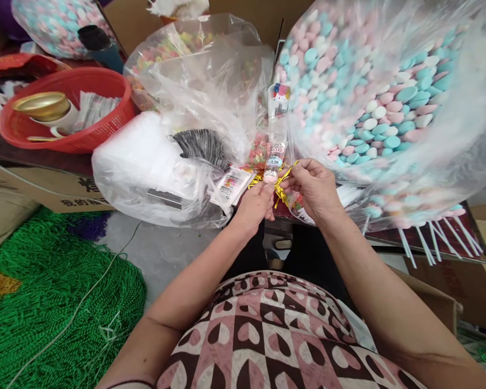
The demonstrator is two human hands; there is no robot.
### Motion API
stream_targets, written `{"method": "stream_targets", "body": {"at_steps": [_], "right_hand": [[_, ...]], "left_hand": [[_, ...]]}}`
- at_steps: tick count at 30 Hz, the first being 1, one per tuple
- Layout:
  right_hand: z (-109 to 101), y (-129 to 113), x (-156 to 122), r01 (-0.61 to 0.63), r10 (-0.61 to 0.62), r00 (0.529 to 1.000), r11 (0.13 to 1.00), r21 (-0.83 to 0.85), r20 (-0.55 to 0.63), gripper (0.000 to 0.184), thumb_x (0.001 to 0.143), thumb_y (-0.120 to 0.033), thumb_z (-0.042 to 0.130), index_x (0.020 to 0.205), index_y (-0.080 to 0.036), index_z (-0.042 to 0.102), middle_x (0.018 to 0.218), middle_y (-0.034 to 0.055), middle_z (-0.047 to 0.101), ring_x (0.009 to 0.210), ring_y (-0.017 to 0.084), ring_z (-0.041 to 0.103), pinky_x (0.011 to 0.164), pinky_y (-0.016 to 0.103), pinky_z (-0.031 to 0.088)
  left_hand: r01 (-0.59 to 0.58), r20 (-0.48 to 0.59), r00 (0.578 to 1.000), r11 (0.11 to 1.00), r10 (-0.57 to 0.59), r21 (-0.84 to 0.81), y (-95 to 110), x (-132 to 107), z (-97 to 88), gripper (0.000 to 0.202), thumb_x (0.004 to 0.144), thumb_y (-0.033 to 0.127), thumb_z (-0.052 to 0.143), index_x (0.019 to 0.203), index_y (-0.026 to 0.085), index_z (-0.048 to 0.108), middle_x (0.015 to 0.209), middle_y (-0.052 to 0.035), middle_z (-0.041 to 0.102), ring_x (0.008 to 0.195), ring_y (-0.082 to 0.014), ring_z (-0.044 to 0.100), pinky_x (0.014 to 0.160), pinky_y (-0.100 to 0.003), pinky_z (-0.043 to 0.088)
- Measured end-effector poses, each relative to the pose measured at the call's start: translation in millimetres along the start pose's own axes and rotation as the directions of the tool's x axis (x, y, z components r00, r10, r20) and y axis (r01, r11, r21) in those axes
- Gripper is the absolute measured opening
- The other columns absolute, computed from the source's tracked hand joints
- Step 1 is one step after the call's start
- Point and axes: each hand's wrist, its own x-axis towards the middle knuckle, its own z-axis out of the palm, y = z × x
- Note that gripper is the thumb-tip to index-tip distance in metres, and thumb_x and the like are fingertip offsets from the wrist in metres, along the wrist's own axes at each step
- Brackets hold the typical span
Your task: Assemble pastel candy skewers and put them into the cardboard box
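My left hand [256, 206] is closed on the lower end of a small clear candy packet [272, 161], which has a printed barcode label and pale sweets inside. Close beside it, my right hand [316, 186] pinches the end of a gold twist tie [290, 169]. More gold twist ties [281, 198] lie bunched between the two hands. Behind the packet sits a bag of red and green sweets [257, 153]. A stack of printed flat bags [234, 185] rests left of my left hand.
A large clear bag of pink, blue and white candies [392, 116] fills the right, with white lollipop sticks [433, 243] jutting over the table edge. Left stand a bag of colourful sweets [174, 48], a white plastic bag [133, 167] and a red basket [105, 127]. Green strands [65, 302] cover the floor.
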Motion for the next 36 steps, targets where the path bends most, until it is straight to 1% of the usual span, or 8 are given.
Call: {"method": "stream_targets", "body": {"at_steps": [4, 14, 18, 21, 25, 29, 32, 36], "right_hand": [[2, -3, 2, 0.012, -0.011, 0.999, 1.0, 0.024, -0.039, 0.013, 0.08, -0.023, 0.063, 0.072, -0.021, 0.052, 0.064, -0.0045, 0.067, 0.048, 0.009, 0.065, 0.046, 0.017, 0.05], [0, 5, 10, -0.003, -0.001, 0.995, 0.999, -0.046, -0.103, 0.012, 0.078, -0.025, 0.06, 0.073, -0.022, 0.05, 0.067, -0.0035, 0.066, 0.05, 0.009, 0.064, 0.045, 0.018, 0.05], [-10, 21, 22, 0.044, -0.081, 0.991, 0.948, -0.314, -0.104, 0.004, 0.076, -0.021, 0.06, 0.075, -0.021, 0.056, 0.068, -0.0015, 0.066, 0.048, 0.011, 0.061, 0.042, 0.021, 0.048], [-14, 24, 20, 0.224, -0.281, 0.96, 0.793, -0.566, -0.013, 0.013, 0.079, -0.02, 0.058, 0.09, -0.021, 0.065, 0.081, 0.0025, 0.07, 0.058, 0.016, 0.065, 0.05, 0.028, 0.052], [-12, 7, 1, 0.529, -0.58, 0.789, 0.475, -0.703, 0.203, 0.03, 0.087, -0.018, 0.049, 0.111, -0.024, 0.066, 0.115, 0.0082, 0.07, 0.098, 0.023, 0.068, 0.082, 0.039, 0.055], [-13, -3, -11, 0.653, -0.519, 0.702, 0.197, -0.731, 0.488, 0.024, 0.089, -0.021, 0.053, 0.104, -0.025, 0.071, 0.114, 0.0072, 0.073, 0.108, 0.026, 0.065, 0.095, 0.044, 0.048], [-20, 1, -13, 0.615, -0.459, 0.751, 0.221, -0.757, 0.476, 0.02, 0.091, -0.028, 0.055, 0.09, -0.024, 0.075, 0.084, 0.0068, 0.076, 0.081, 0.024, 0.069, 0.079, 0.039, 0.051], [-28, 0, -25, 0.491, -0.446, 0.846, 0.439, -0.753, 0.292, 0.018, 0.088, -0.029, 0.058, 0.084, -0.024, 0.075, 0.078, 0.004, 0.075, 0.073, 0.021, 0.068, 0.07, 0.034, 0.05]], "left_hand": [[0.0, 0.047, 0.999, 1.0, -0.001, 0.008, -3, 0, -2.1, 0.025, 0.093, 0.035, 0.055, 0.076, 0.02, 0.046, 0.044, 0.012, 0.037, 0.03, -0.0046, 0.035, 0.04, -0.019, 0.041], [-0.093, -0.102, 0.991, 0.992, 0.084, -0.081, 0, 1, -9.8, 0.029, 0.086, 0.041, 0.064, 0.077, 0.021, 0.045, 0.04, 0.0139, 0.035, 0.03, -0.0044, 0.032, 0.04, -0.018, 0.038], [-0.104, -0.132, 0.987, 0.993, 0.096, -0.057, 0, 0, -15.2, 0.027, 0.091, 0.035, 0.058, 0.074, 0.021, 0.042, 0.039, 0.014, 0.035, 0.03, -0.0044, 0.032, 0.04, -0.018, 0.039], [-0.103, -0.135, 0.986, 0.993, 0.095, -0.052, 0, -2, -15.6, 0.028, 0.091, 0.036, 0.058, 0.074, 0.021, 0.041, 0.04, 0.0138, 0.036, 0.03, -0.0041, 0.031, 0.04, -0.018, 0.039], [-0.101, -0.083, 0.992, 0.995, 0.099, -0.017, -1, -4, -15.2, 0.029, 0.088, 0.041, 0.062, 0.076, 0.021, 0.044, 0.039, 0.0142, 0.034, 0.03, -0.0044, 0.031, 0.039, -0.018, 0.038], [-0.116, 0.006, 0.993, 0.993, 0.116, -0.03, -5, -6, -14.7, 0.032, 0.085, 0.047, 0.064, 0.078, 0.02, 0.048, 0.041, 0.0137, 0.034, 0.031, -0.0044, 0.032, 0.039, -0.018, 0.038], [-0.114, 0.022, 0.993, 0.991, 0.116, -0.077, -8, -8, -15.0, 0.037, 0.081, 0.051, 0.067, 0.078, 0.02, 0.048, 0.042, 0.0134, 0.034, 0.032, -0.0041, 0.031, 0.041, -0.019, 0.039], [-0.107, 0.01, 0.994, 0.989, 0.109, -0.103, -10, -10, -15.8, 0.034, 0.081, 0.05, 0.067, 0.082, 0.019, 0.052, 0.047, 0.0123, 0.035, 0.035, -0.0034, 0.03, 0.043, -0.018, 0.039]]}}
